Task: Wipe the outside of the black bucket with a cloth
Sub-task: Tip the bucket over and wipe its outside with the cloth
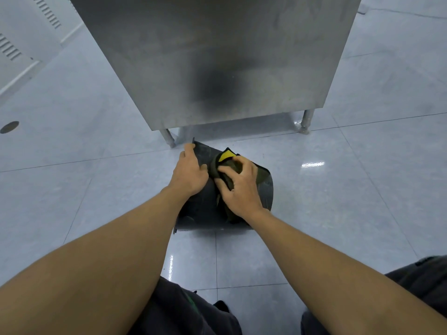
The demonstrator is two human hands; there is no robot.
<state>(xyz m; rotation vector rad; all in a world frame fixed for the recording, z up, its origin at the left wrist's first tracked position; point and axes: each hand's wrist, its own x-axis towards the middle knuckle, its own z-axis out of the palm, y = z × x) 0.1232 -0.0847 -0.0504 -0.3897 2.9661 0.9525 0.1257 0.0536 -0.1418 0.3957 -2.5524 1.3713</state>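
Note:
The black bucket (205, 209) lies on its side on the grey tiled floor, just in front of me. My left hand (189, 171) grips its far left edge and holds it steady. A dark green cloth (223, 169) with a yellow patch is bunched on top of the bucket's outer wall. My right hand (242, 189) presses down on that cloth, fingers spread over it. Part of the bucket is hidden under both hands and my forearms.
A stainless steel cabinet (217, 64) on short metal legs (306, 123) stands right behind the bucket. A round floor drain (9, 127) lies at far left. White vented panels (14, 44) line the left wall. My dark-trousered knees (183, 313) fill the bottom edge.

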